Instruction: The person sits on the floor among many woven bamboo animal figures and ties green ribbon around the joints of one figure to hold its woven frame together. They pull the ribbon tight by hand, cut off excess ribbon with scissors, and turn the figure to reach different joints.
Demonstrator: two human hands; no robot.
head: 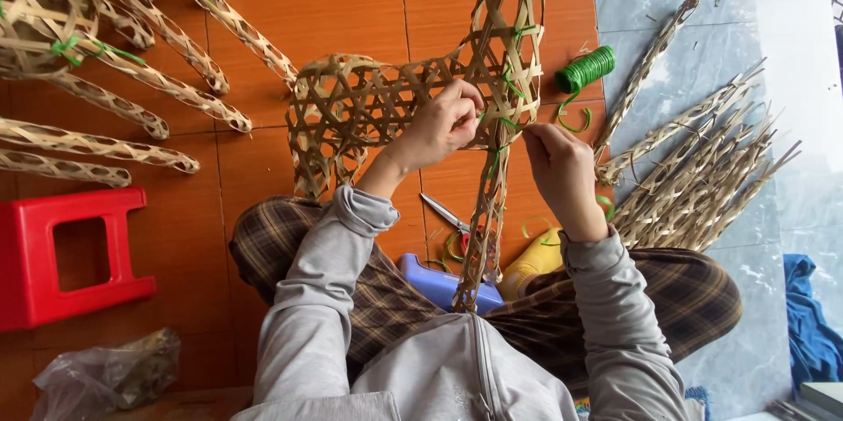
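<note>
Left hand [443, 125] fingers pinching pale woven bamboo lattice frame [386, 105], right hand [562, 171] fingers closed on green plastic tie [507, 122] (spool of green cord [587, 68] nearby), orange tiled floor [334, 0].

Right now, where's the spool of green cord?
In the head view, the spool of green cord lies on the orange tiled floor, right of the woven bamboo frame and just beyond the right hand.

Both arms reach forward, the left hand [443, 122] curled with fingers pinched, the right hand [562, 171] fisted close beside it.
</note>
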